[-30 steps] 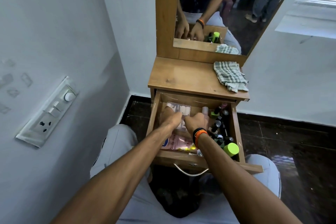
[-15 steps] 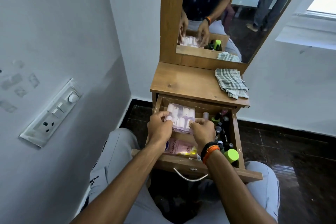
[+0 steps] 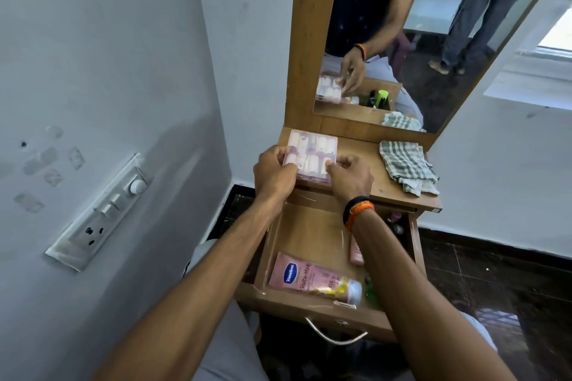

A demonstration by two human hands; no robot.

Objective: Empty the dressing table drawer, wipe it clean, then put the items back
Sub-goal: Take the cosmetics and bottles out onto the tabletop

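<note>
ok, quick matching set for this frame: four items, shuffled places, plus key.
Things:
1. pink compartment box
2. Vaseline tube
3. checked cloth
4. orange wristband

Places:
A. lying in the open drawer, near its front
B. right side of the tabletop
C. on the right wrist
D. held by both hands at the tabletop's left side

Pairs: 1-D, 2-A, 3-B, 4-C

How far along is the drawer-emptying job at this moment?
Early. Done: the drawer is pulled open and its back left is bare. In hand: both the left hand and right hand hold the clear pink case at the tabletop. Left: the Vaseline tube, a smaller pink tube and bottles remain inside; the checked cloth lies unused, so wiping and refilling remain.
</note>
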